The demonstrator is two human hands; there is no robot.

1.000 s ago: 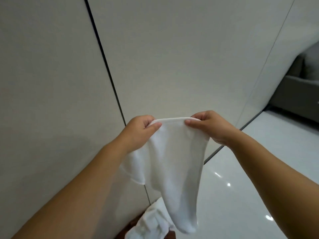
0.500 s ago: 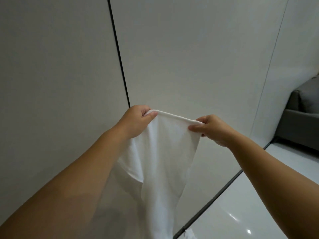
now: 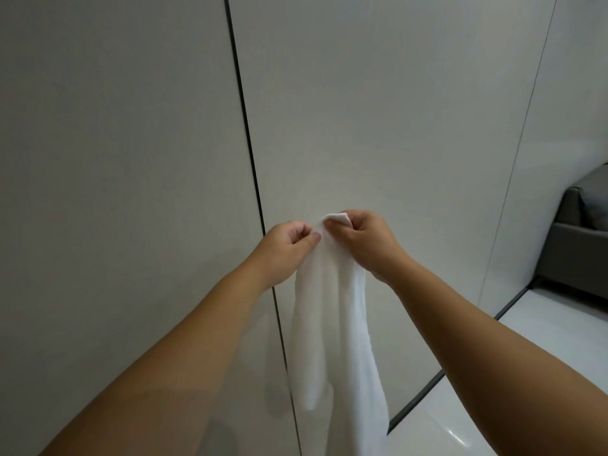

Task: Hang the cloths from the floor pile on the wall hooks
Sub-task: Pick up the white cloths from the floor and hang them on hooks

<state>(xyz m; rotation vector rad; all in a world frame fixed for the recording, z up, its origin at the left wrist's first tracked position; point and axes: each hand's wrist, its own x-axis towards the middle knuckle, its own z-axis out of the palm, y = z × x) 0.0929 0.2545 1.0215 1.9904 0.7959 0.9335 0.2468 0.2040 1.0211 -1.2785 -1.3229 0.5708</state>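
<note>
Head view: white cloth (image 3: 332, 311) pinched at bunched top edge by left hand (image 3: 284, 248) and right hand (image 3: 365, 240), knuckles nearly touching. Held up before grey wall panel (image 3: 378, 126), beside dark vertical seam (image 3: 245, 126); remainder hanging slack below. Sofa corner (image 3: 579, 232) at right edge.

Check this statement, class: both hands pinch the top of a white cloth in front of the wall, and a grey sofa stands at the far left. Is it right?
One detail is wrong: the sofa stands at the far right, not the left, as the head view shows. The rest holds: the left hand and right hand pinch the top of the white cloth before the wall.
</note>
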